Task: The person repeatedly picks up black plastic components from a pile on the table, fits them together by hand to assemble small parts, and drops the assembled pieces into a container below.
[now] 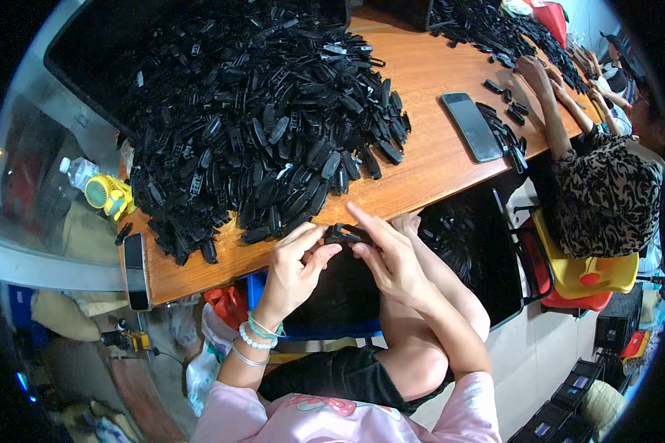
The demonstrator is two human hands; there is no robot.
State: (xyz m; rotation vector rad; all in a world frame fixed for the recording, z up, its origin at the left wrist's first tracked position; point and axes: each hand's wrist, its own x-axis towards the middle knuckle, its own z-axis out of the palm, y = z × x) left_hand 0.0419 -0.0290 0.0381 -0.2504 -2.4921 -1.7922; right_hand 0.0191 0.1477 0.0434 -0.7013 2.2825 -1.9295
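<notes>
A small, oblong black plastic part [346, 234] is held up just off the near edge of the wooden table [415, 166]. My left hand [292, 267], with bracelets on the wrist, pinches its left end between thumb and fingers. At the other end, my right hand [395, 260] grips it with the thumb below while the forefinger points up and away. Just beyond both hands lies a large heap of similar black parts [251, 140], spread over the left half of the table. Exactly what kind of part it is cannot be made out.
A phone [471, 127] lies right of the heap; another phone [135, 272] rests at the left corner. A yellow fan [109, 196] and a bottle [77, 171] stand at left. Below is a blue-rimmed bin [255, 292]. A person [606, 184] works at right beside a yellow stool [591, 275].
</notes>
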